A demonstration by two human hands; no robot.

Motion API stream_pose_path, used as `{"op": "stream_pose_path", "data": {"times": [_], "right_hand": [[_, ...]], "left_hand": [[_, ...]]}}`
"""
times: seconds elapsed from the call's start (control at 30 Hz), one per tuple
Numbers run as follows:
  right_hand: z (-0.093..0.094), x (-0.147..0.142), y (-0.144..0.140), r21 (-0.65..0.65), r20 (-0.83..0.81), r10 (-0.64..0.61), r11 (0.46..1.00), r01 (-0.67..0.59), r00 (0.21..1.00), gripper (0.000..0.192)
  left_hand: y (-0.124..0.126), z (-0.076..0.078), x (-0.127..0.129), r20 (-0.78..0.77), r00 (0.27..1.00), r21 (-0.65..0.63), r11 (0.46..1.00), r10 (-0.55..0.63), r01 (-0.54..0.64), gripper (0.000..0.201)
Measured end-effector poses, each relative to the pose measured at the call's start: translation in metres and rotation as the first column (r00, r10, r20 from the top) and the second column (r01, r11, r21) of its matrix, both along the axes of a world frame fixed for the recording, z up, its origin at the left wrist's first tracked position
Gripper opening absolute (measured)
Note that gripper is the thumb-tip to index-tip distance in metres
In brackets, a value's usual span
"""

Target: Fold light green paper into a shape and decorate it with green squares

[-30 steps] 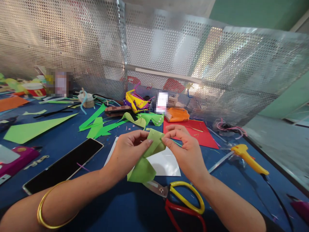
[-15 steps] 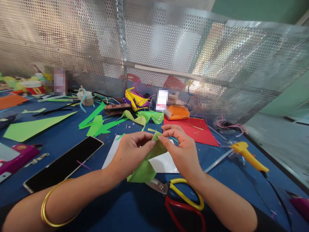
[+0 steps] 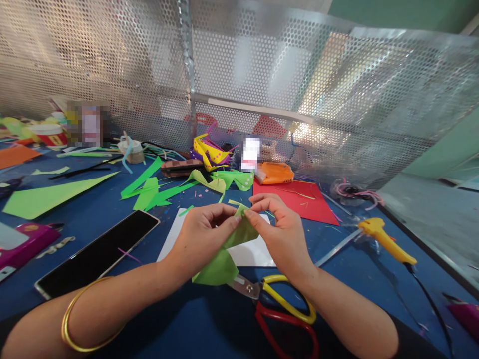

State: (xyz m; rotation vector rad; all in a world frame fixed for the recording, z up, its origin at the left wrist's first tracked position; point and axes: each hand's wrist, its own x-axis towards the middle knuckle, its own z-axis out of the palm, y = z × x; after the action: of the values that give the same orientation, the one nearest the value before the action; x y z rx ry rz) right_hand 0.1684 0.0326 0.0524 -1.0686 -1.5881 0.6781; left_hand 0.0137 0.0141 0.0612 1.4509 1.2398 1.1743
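Observation:
Between my two hands is a piece of folded green paper (image 3: 242,232), raised above the table with its lower part hanging down on the left. My left hand (image 3: 207,234) pinches its top edge between thumb and fingers. The fingertips of my right hand (image 3: 280,229) close on the same top edge from the other side. Under the hands lies a white sheet (image 3: 254,254). Scissors (image 3: 286,304) with yellow and red handles rest just below, their blade tips hidden by the green paper.
A dark phone (image 3: 101,249) lies left. Green paper strips (image 3: 149,187), a yellow-purple paper piece (image 3: 211,152), red paper (image 3: 299,199) and an orange packet (image 3: 276,173) spread behind. A yellow glue gun (image 3: 387,242) lies right. Perforated metal panels (image 3: 239,65) stand at the back.
The hanging lower part of the green paper has swung slightly left. Both hands keep their pinch in nearly the same place.

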Motion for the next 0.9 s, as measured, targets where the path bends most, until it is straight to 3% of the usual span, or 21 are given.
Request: {"op": "stream_pose_path", "data": {"times": [0.37,0.53,0.67,0.8,0.9], "right_hand": [[-0.001,-0.002,-0.003,-0.021,-0.026,0.006,1.000,-0.006,1.000,0.012],[0.001,0.002,-0.002,-0.105,-0.162,0.032,0.993,-0.049,0.986,0.011],[0.007,0.008,0.003,-0.093,-0.139,0.003,0.996,-0.016,0.990,0.019],[0.007,0.008,0.005,-0.211,-0.081,0.049,0.975,-0.065,0.996,0.032],[0.004,0.004,0.005,-0.294,-0.148,0.092,0.946,-0.133,0.985,0.035]], "left_hand": [[0.000,-0.003,-0.001,-0.021,1.000,0.007,1.000,-0.007,0.008,0.021],[0.002,-0.002,-0.002,0.064,0.998,-0.051,0.999,0.012,-0.009,0.019],[0.003,-0.003,-0.006,0.136,0.990,-0.099,0.995,0.045,-0.032,0.022],[0.003,-0.005,-0.009,0.205,0.977,-0.098,0.994,0.062,-0.042,0.025],[0.003,-0.004,-0.008,0.226,0.972,-0.125,0.992,0.058,-0.030,0.024]]}}
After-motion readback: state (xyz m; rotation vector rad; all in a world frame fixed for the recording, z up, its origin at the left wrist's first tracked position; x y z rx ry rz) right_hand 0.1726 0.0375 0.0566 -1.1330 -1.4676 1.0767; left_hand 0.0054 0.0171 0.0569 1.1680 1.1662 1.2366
